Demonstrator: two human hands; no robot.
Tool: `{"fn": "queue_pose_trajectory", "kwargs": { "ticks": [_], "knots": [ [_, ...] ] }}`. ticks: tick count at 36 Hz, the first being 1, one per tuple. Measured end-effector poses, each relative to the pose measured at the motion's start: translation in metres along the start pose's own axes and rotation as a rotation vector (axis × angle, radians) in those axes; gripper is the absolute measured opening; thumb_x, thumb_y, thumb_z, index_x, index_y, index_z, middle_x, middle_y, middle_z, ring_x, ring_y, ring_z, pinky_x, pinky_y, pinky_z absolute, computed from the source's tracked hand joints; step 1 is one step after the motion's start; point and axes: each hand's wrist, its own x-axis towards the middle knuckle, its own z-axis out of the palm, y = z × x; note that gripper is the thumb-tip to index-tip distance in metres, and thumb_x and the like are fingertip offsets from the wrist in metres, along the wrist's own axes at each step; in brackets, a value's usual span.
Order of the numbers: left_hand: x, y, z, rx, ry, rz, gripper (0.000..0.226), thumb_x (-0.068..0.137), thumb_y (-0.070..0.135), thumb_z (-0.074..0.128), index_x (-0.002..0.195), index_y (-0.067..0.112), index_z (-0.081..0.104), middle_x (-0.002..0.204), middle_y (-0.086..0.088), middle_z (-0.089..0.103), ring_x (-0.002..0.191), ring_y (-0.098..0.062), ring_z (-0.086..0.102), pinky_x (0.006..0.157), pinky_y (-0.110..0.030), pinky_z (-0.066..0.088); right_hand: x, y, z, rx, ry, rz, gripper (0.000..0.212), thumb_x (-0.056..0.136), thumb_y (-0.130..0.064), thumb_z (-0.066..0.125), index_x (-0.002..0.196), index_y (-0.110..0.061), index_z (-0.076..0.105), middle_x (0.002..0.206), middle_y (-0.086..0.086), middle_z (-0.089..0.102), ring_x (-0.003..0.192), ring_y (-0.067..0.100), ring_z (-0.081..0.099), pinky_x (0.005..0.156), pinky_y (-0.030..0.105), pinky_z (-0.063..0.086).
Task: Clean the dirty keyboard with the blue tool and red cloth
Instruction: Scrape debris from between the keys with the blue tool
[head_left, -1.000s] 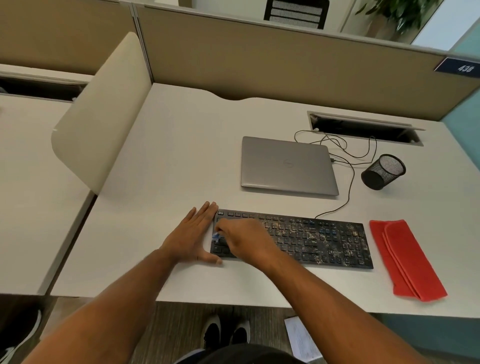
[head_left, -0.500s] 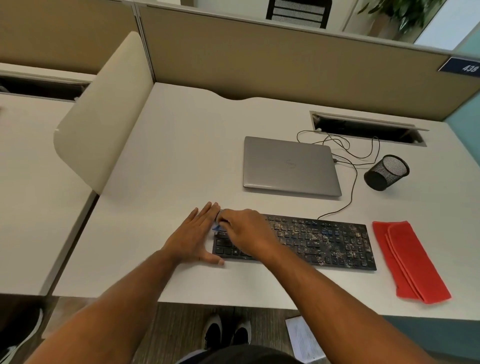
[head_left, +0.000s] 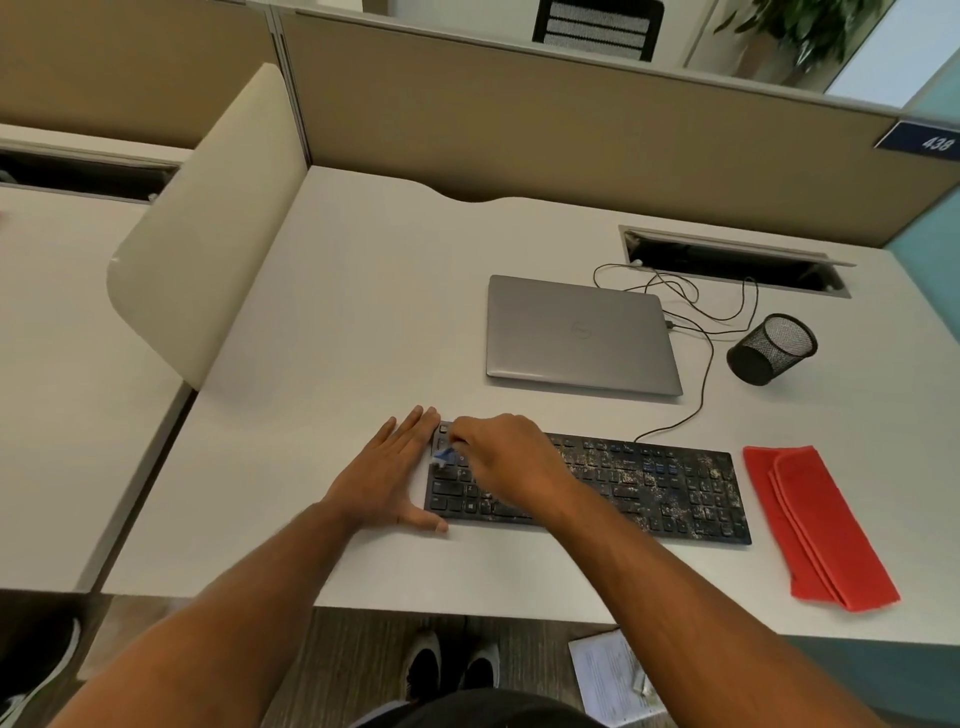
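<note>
A black keyboard (head_left: 649, 483) speckled with pale dirt lies near the front edge of the white desk (head_left: 337, 312). My right hand (head_left: 511, 460) hovers over the keyboard's left end and pinches a small blue tool (head_left: 444, 457), whose tip touches the far-left keys. Flat on the desk lies my left hand (head_left: 387, 475), fingers straight, braced against the keyboard's left edge with the thumb at its front corner. A folded red cloth (head_left: 815, 525) rests to the right of the keyboard.
A closed grey laptop (head_left: 579, 335) sits behind the keyboard, its cables trailing to a desk slot (head_left: 727, 262). A black mesh cup (head_left: 774, 348) lies tipped at the right. A beige divider (head_left: 208, 223) stands at the left. Papers (head_left: 613, 680) lie on the floor.
My right hand has drawn the blue tool slightly away from me along the keyboard's left end. My left hand has stayed in place.
</note>
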Motion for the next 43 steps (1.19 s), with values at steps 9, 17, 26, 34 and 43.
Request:
{"fn": "queue_pose_trajectory", "kwargs": {
  "ticks": [9,17,26,34,43],
  "knots": [
    [0.000,0.001,0.000,-0.018,0.007,-0.005,0.150,0.062,0.099,0.060,0.162,0.021,-0.020,0.172,0.005,-0.015,0.155,-0.006,-0.024,0.129,-0.038,-0.008,-0.003,0.014,-0.007,-0.129,-0.128,0.035,0.017,0.094,-0.017,0.063,0.111,-0.019,0.066,0.093,0.004,0.072,0.075,0.021,0.062,0.071,0.036,0.055],
    [-0.001,0.002,0.000,-0.020,0.009,-0.008,0.150,0.062,0.099,0.061,0.162,0.021,-0.020,0.172,0.006,-0.015,0.154,-0.006,-0.024,0.129,-0.036,-0.010,0.001,0.012,-0.006,0.079,0.049,0.197,0.022,0.103,-0.027,0.051,0.109,-0.018,0.069,0.091,0.005,0.073,0.076,0.022,0.065,0.075,0.039,0.057],
    [-0.001,0.001,0.000,-0.022,0.010,-0.008,0.150,0.062,0.100,0.060,0.162,0.022,-0.020,0.172,0.006,-0.014,0.155,-0.007,-0.022,0.130,-0.039,-0.007,-0.006,0.000,-0.002,0.010,-0.124,0.179,0.016,0.099,-0.022,0.055,0.095,-0.013,0.067,0.080,0.006,0.067,0.068,0.021,0.056,0.063,0.032,0.045],
    [-0.001,0.001,0.000,-0.030,0.001,-0.020,0.150,0.061,0.101,0.058,0.162,0.023,-0.021,0.172,0.005,-0.014,0.155,-0.007,-0.022,0.130,-0.040,-0.006,-0.005,0.005,-0.006,0.085,-0.023,0.210,0.017,0.101,-0.021,0.054,0.105,-0.016,0.069,0.088,0.006,0.071,0.073,0.020,0.061,0.069,0.034,0.053],
    [-0.001,0.002,0.000,-0.031,0.006,-0.012,0.149,0.062,0.099,0.060,0.162,0.023,-0.020,0.172,0.006,-0.013,0.155,-0.007,-0.022,0.130,-0.039,-0.007,-0.008,-0.003,-0.002,0.091,-0.220,0.197,0.016,0.094,-0.023,0.061,0.083,-0.014,0.068,0.077,0.002,0.066,0.072,0.019,0.061,0.070,0.037,0.055]
  ]
}}
